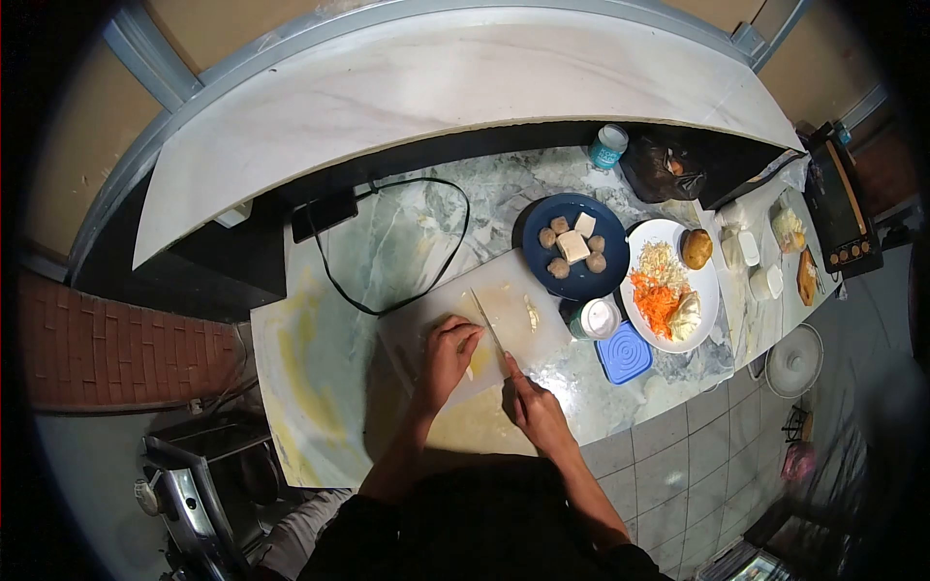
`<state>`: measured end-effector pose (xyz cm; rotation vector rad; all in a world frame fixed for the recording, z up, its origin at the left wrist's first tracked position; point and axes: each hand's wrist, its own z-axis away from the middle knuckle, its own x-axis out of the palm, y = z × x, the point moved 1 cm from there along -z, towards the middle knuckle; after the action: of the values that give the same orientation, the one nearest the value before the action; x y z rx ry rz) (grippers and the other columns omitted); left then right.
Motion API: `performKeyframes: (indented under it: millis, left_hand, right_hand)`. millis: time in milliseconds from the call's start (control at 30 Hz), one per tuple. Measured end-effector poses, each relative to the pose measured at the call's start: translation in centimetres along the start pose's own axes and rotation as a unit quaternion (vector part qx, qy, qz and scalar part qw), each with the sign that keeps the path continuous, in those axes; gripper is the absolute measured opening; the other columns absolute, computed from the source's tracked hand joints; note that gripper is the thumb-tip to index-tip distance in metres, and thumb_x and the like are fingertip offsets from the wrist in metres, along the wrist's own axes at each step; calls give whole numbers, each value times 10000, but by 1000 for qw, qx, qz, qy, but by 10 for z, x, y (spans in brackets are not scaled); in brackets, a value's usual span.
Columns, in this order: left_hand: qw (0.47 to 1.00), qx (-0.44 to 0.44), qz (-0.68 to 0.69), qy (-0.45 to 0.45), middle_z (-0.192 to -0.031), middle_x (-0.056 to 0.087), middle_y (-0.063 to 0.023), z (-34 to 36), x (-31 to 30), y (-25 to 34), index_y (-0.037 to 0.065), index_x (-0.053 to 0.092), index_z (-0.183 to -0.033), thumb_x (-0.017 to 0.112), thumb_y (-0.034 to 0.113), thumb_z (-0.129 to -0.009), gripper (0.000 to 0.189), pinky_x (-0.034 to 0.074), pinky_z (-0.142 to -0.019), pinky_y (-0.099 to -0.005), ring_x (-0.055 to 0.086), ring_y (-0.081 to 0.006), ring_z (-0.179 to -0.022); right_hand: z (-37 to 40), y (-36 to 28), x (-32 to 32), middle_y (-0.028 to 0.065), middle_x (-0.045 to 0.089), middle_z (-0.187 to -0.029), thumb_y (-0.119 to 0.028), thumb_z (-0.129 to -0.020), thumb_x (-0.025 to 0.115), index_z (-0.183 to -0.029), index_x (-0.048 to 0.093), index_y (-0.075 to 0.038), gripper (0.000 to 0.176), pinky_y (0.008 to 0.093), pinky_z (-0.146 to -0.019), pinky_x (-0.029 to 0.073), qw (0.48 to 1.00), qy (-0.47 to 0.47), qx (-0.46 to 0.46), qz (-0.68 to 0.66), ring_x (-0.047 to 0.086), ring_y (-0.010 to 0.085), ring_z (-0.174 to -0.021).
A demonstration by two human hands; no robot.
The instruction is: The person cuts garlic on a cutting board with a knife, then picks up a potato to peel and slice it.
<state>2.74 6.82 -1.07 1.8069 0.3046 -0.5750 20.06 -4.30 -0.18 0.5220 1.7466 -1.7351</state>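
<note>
My right hand [539, 412] is closed round the handle of a kitchen knife [487, 321], its blade pointing away from me over a white cutting board [542, 351]. Just left of the blade, my left hand [453, 351] is curled with its fingertips together above the board; whatever they hold is hidden. Small pale chopped pieces [532, 315] lie on the board to the right of the knife. A few more pale bits [471, 372] rest beside my left hand.
Beyond the board stands a dark blue plate [539, 221] with brown balls and pale blocks. Beside it, a white plate [714, 290] carries shredded vegetables and a potato [696, 249]. An open jar [596, 319] stands by a blue lid [624, 353]. A black cable [469, 215] loops across the counter.
</note>
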Motion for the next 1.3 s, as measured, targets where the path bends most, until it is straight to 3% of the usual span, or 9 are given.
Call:
performKeyframes:
  millis: [133,200,533,600,800,1033,1100,1233,1300]
  left_hand:
    - [1000,6,-14,5,-872,677,-141,1,-1,1,-18,728,-931,711,18,-849,91,523,-743,-374,669,-306,-808]
    - [1000,3,-10,2,-873,677,-140,1,-1,2,-17,729,-934,712,20,-849,95,524,-741,-373,668,-305,-805]
    - [1000,0,-21,-15,-880,670,-149,3,-1,0,-18,732,-963,713,19,-846,125,524,-727,-376,666,-309,-797]
    - [1000,8,-25,-16,-883,667,-152,3,-3,1,-18,732,-964,710,17,-846,125,523,-731,-377,664,-310,-801]
    - [1000,10,-20,-21,-891,656,-154,3,-5,4,-21,730,-967,706,14,-845,128,521,-749,-376,658,-309,-821]
    - [1000,2,-23,-13,-894,659,-152,5,-1,0,-18,734,-971,712,21,-841,137,521,-759,-374,663,-307,-831]
    - [1000,0,-20,-12,-895,661,-151,5,-1,0,-16,736,-970,714,20,-839,138,522,-759,-374,664,-305,-831]
    - [1000,-1,-21,-7,-896,663,-148,5,-1,2,-13,738,-966,716,17,-835,136,523,-757,-373,666,-304,-827]
    - [1000,2,-18,-6,-892,663,-147,5,-1,1,-12,738,-964,716,15,-835,134,523,-752,-373,666,-305,-822]
  right_hand:
    - [-1,0,-1,226,622,-850,114,-785,569,-1559,303,-102,847,457,-693,502,1000,4,-12,3,617,388,-707]
    - [0,1,-1,264,646,-958,29,-830,582,-1574,250,-125,829,494,-720,520,1000,-20,-10,-3,630,440,-797]
    - [-1,3,1,228,644,-902,-13,-831,622,-1563,293,-141,813,487,-698,531,999,-15,-6,29,641,415,-770]
    - [-2,2,1,235,661,-891,49,-812,608,-1542,354,-147,796,476,-673,526,998,-4,-1,57,649,408,-724]
    - [-1,2,-4,231,655,-795,45,-813,602,-1523,398,-169,769,475,-661,527,999,23,-1,47,648,402,-686]
    - [0,0,-8,224,653,-782,50,-803,601,-1522,402,-170,777,472,-650,527,998,6,7,61,648,393,-670]
    - [3,1,-10,221,662,-891,14,-789,619,-1546,347,-164,824,475,-654,537,997,-21,12,75,655,404,-728]
    - [4,0,-14,231,662,-881,12,-799,611,-1539,357,-152,800,482,-653,531,996,-33,18,75,653,411,-733]
    - [1,1,-15,251,660,-857,14,-814,597,-1529,372,-138,764,495,-654,520,997,-46,53,19,648,421,-736]
